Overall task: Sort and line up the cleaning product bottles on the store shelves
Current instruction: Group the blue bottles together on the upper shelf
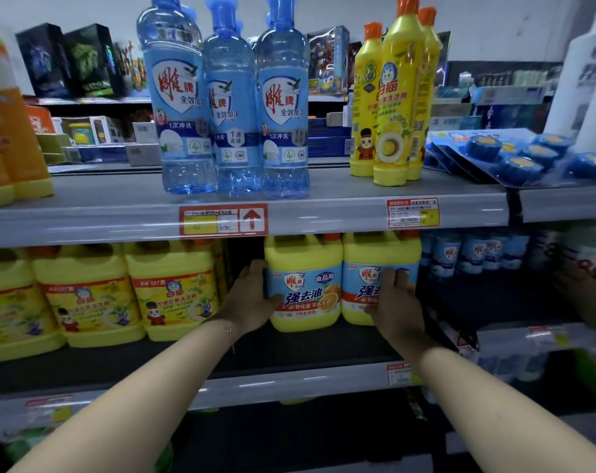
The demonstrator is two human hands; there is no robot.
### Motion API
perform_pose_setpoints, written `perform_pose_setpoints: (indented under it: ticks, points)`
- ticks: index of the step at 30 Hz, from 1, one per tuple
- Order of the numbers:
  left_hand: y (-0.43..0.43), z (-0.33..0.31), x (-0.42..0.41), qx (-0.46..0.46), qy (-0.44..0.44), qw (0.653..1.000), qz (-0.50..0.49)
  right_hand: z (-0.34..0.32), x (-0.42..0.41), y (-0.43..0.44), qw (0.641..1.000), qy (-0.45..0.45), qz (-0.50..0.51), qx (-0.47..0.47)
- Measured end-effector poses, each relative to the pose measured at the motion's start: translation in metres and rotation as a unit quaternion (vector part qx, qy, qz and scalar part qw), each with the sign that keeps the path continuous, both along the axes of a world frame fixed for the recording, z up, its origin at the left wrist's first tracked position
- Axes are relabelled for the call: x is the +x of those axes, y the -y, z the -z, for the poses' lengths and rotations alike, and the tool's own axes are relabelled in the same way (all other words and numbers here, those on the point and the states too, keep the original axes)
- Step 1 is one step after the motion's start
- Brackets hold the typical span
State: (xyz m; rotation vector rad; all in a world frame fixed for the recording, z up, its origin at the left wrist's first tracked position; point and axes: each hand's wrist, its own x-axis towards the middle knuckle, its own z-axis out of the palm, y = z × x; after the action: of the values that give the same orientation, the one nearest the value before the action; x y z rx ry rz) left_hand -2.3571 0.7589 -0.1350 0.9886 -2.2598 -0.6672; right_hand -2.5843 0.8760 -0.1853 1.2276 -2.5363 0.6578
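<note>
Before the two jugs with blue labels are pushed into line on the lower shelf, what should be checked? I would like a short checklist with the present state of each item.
1. Left hand on the left blue-label jug: ok, on its left side.
2. Right hand on the right blue-label jug: ok, on its front.
3. Both jugs upright: ok.
4. Labels face forward: ok.
5. Gap to the yellow-label jugs closed: not ok, a dark gap shows.
6. Space behind the jugs: cannot tell.

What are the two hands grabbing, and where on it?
The left hand presses the left side of one yellow jug; the right hand lies on the label front of the neighbouring yellow jug. Neither is lifted.
</note>
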Motion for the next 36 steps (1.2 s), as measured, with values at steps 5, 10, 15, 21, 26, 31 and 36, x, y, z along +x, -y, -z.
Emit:
perform_pose_setpoints:
  ticks: [5,10,15,21,26,31,36]
  points:
    - [-0.003,-0.010,0.011,-0.027,0.021,0.999,-0.005,0.009,0.006,-0.004,0.997,-0.059,-0.004,0.055]
    - [-0.013,-0.030,0.029,-0.101,0.086,0.991,0.017,-0.021,0.026,-0.013,0.987,-0.034,-0.102,0.116]
    - [-0.038,-0.079,0.059,-0.342,0.162,0.919,0.112,-0.101,0.088,-0.029,0.919,-0.122,-0.367,0.082]
    - [-0.038,-0.139,0.086,-0.548,-0.078,0.832,0.027,-0.180,0.125,-0.027,0.857,-0.125,-0.392,-0.311]
    - [-0.012,-0.180,0.088,-0.321,-0.183,0.918,-0.145,-0.234,0.127,0.009,0.914,0.059,-0.256,-0.310]
    - [0.006,-0.194,0.073,0.067,-0.234,0.969,-0.044,-0.246,0.113,0.053,0.910,0.234,-0.245,-0.239]
    - [0.030,-0.189,0.076,0.082,-0.228,0.970,-0.004,-0.239,0.108,0.066,0.889,0.264,-0.270,-0.259]
